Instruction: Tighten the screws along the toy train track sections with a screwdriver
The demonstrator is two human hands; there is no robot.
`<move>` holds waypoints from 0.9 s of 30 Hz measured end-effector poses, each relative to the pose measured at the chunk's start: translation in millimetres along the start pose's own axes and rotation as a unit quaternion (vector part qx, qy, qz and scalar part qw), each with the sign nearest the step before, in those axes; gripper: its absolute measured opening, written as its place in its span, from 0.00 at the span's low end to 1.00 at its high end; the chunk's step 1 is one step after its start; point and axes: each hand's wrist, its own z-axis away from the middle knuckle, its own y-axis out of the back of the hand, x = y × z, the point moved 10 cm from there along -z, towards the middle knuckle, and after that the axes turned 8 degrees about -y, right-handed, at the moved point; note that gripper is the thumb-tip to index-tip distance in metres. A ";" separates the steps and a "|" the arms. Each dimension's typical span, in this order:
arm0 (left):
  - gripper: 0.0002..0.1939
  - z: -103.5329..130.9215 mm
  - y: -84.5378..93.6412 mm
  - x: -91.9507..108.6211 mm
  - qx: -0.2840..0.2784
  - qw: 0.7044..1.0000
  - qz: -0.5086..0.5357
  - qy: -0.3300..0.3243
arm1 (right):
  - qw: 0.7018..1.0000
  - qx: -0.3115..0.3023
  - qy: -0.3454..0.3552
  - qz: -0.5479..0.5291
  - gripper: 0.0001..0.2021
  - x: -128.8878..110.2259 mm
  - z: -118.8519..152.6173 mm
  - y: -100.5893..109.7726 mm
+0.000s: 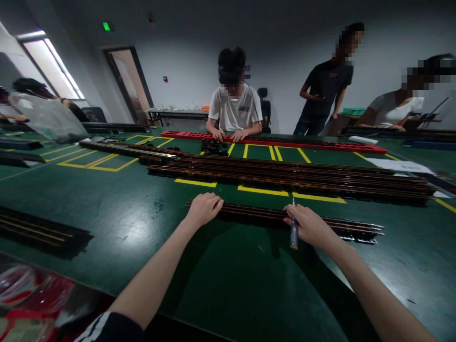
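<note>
Before me on the green table lies a long black strip with copper-coloured rods (pixel 249 212), running left to right. My left hand (pixel 204 209) is closed over it near its left end, fingers curled and partly hidden. Farther right, my right hand (pixel 309 225) grips a screwdriver (pixel 294 233) with a translucent handle. The handle hangs down toward me and the thin shaft points up and away. That hand also rests at the strip, whose right end shows beyond the wrist.
A stack of similar strips (pixel 285 173) lies just behind. Another bundle (pixel 39 230) sits at the left. Across the table (pixel 142 209), a person (pixel 235 107) works at a red rail (pixel 349 145). Red items (pixel 35 294) are at lower left. Other people are around the room.
</note>
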 end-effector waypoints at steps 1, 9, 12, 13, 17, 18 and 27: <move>0.20 -0.2 -0.6 0.0 -0.006 1.000 -0.002 0.003 | 1.000 -0.009 -0.004 0.003 0.03 2.0 0.2 0.4; 0.20 -0.1 0.5 -3.1 -0.018 1.000 0.004 0.012 | 0.998 -0.049 -0.042 0.006 0.03 25.9 3.9 3.8; 0.19 2.4 0.0 -18.0 -0.013 0.999 0.028 0.042 | 0.998 -0.044 -0.049 0.010 0.04 34.6 4.4 2.8; 0.19 3.5 -1.4 -25.0 -0.010 0.997 0.053 0.058 | 0.998 -0.041 -0.050 0.011 0.05 36.5 4.5 2.7; 0.18 6.8 -11.7 -51.1 0.012 0.971 0.209 0.111 | 0.999 -0.023 -0.039 0.014 0.05 37.2 4.9 4.8; 0.18 7.3 -14.7 -56.1 0.017 0.961 0.248 0.120 | 0.999 -0.020 -0.036 0.012 0.05 36.6 5.1 5.1; 0.18 10.7 -29.8 -73.0 0.018 0.896 0.419 0.149 | 0.989 0.061 -0.074 -0.111 0.09 32.3 3.9 14.2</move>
